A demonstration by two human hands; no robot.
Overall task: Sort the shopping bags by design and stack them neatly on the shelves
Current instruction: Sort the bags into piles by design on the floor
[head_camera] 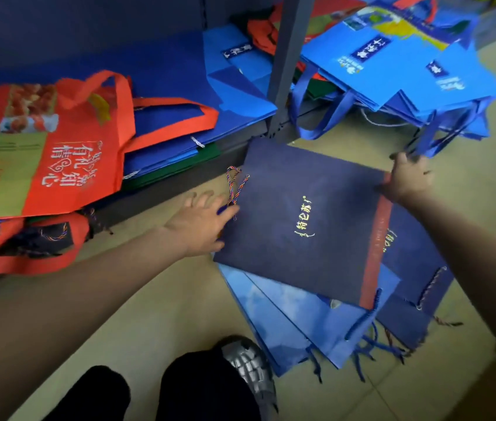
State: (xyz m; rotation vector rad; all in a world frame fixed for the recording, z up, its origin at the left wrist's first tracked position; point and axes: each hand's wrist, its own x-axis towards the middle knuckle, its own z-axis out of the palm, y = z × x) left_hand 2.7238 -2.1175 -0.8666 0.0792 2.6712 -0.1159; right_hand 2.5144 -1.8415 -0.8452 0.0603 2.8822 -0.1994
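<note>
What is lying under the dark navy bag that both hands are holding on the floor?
Under the navy bag, lighter blue bags and another navy bag stick out. Anything fully beneath it is hidden.

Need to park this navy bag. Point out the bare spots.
Bare floor lies between the orange bags, the left hand and the floor pile. Bare blue shelf sits behind the orange bags. Crowded: the light-blue stack right of the post.
</note>
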